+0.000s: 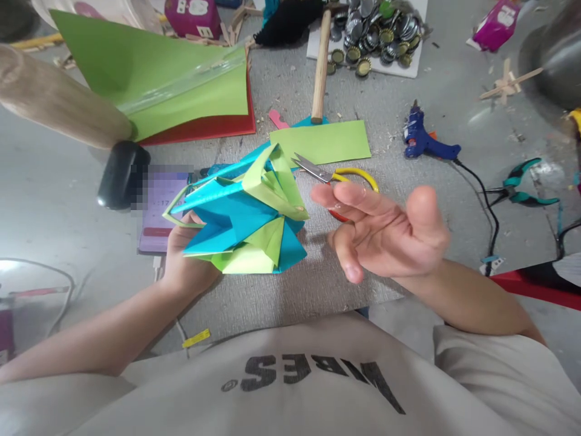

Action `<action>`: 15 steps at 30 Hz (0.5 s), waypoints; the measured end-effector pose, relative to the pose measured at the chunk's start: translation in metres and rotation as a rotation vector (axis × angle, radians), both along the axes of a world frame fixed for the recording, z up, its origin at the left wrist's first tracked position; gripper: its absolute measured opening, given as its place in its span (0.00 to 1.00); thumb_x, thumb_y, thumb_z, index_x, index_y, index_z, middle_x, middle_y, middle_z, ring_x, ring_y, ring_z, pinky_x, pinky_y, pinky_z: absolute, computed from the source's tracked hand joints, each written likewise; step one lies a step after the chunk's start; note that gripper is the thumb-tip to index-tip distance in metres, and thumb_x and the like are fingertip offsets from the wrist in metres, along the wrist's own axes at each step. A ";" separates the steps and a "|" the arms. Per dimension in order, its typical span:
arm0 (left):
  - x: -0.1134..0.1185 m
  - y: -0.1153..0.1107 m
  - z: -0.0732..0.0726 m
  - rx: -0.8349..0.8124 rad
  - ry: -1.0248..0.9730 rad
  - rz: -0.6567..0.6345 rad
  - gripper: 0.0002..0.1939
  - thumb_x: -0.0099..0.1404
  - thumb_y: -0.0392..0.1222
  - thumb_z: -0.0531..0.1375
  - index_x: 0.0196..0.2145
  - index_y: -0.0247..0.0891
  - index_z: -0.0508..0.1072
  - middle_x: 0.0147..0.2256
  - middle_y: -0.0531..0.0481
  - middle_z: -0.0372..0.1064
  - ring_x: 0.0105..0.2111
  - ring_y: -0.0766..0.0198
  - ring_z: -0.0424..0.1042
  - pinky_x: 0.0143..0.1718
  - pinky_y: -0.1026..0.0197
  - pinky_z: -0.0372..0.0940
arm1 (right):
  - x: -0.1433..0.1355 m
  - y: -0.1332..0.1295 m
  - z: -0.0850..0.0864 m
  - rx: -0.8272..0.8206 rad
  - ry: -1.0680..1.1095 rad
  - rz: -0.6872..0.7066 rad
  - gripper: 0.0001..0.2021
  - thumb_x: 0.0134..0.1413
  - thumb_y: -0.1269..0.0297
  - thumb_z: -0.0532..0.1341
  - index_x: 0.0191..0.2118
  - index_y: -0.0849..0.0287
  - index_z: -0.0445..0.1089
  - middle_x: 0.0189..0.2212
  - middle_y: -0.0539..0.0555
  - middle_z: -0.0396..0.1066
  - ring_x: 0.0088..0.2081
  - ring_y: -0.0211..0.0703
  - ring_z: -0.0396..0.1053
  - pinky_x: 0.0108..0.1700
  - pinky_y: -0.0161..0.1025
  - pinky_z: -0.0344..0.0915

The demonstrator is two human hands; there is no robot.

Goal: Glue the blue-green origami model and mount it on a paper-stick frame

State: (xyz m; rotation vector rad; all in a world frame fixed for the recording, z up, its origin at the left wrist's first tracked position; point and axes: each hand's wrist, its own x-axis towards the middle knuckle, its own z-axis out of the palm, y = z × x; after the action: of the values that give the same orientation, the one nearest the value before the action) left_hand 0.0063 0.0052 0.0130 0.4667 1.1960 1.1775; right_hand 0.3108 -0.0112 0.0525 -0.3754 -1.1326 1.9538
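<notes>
A blue and green folded paper craft (236, 212) is held up over the front of the table by my left hand (186, 254), whose fingers are mostly hidden behind the paper. To its right, my right hand (385, 233) is turned palm up with the fingers apart and nothing in it. Scissors (318, 169) with yellow and red handles lie just behind my right fingers, which partly cover them. A flat green paper strip (331, 142) lies behind the scissors, with a hammer (321, 72) beyond it, its wooden handle end resting near the strip.
A blue glue gun (422, 136) and teal-handled pliers (521, 184) lie at the right. Bottle caps (381, 30) are heaped at the back on a white board. Green paper sheets (181, 79), a wooden cylinder (59, 97), a dark case (123, 175) and a phone (158, 209) stand left.
</notes>
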 end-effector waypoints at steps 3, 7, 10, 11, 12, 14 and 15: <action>0.002 0.003 0.009 -0.047 0.053 -0.005 0.29 0.39 0.59 0.86 0.28 0.47 0.75 0.31 0.52 0.78 0.45 0.49 0.83 0.59 0.48 0.84 | 0.002 0.006 -0.001 0.034 0.135 0.077 0.30 0.80 0.32 0.54 0.63 0.45 0.85 0.62 0.57 0.86 0.28 0.35 0.77 0.27 0.34 0.73; -0.004 0.008 0.015 -0.094 0.087 -0.068 0.29 0.37 0.55 0.86 0.27 0.47 0.73 0.32 0.55 0.78 0.43 0.52 0.82 0.60 0.48 0.84 | 0.001 0.001 0.001 0.111 -0.053 0.002 0.37 0.83 0.33 0.50 0.47 0.57 0.88 0.41 0.59 0.88 0.31 0.38 0.78 0.28 0.33 0.71; -0.009 0.010 0.015 -0.090 0.072 -0.074 0.26 0.39 0.46 0.85 0.28 0.47 0.73 0.33 0.54 0.78 0.44 0.50 0.81 0.62 0.46 0.82 | -0.004 -0.010 0.001 0.285 -0.390 -0.324 0.41 0.82 0.30 0.47 0.50 0.58 0.89 0.48 0.62 0.88 0.29 0.39 0.76 0.30 0.38 0.73; -0.010 0.010 0.014 -0.083 0.061 -0.076 0.25 0.40 0.45 0.85 0.28 0.47 0.73 0.32 0.53 0.77 0.45 0.49 0.81 0.63 0.44 0.81 | -0.006 -0.014 0.001 0.342 -0.475 -0.445 0.40 0.82 0.31 0.48 0.54 0.58 0.88 0.52 0.63 0.88 0.28 0.39 0.75 0.32 0.41 0.74; -0.010 0.009 0.013 -0.077 0.055 -0.078 0.25 0.40 0.44 0.85 0.28 0.47 0.73 0.32 0.52 0.77 0.44 0.48 0.81 0.65 0.42 0.81 | -0.008 -0.017 0.000 0.392 -0.533 -0.538 0.38 0.82 0.32 0.49 0.58 0.56 0.87 0.57 0.63 0.87 0.28 0.39 0.75 0.34 0.44 0.76; -0.010 0.007 0.009 -0.063 0.050 -0.075 0.25 0.41 0.45 0.85 0.27 0.47 0.73 0.31 0.53 0.77 0.43 0.49 0.81 0.66 0.40 0.81 | -0.012 -0.021 -0.001 0.447 -0.582 -0.609 0.33 0.80 0.33 0.55 0.69 0.50 0.82 0.69 0.61 0.80 0.33 0.42 0.79 0.38 0.46 0.80; -0.009 0.006 0.006 -0.050 0.041 -0.066 0.24 0.43 0.45 0.85 0.27 0.47 0.74 0.31 0.53 0.77 0.43 0.49 0.82 0.67 0.40 0.81 | -0.014 -0.021 -0.002 0.445 -0.572 -0.589 0.32 0.79 0.34 0.59 0.74 0.45 0.77 0.75 0.59 0.74 0.36 0.43 0.81 0.39 0.46 0.80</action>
State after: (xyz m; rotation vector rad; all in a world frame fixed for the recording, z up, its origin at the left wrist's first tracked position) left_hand -0.0025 0.0109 0.0188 0.4907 1.2331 1.0840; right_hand 0.2971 -0.0321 0.0508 -0.9362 -1.5511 1.0620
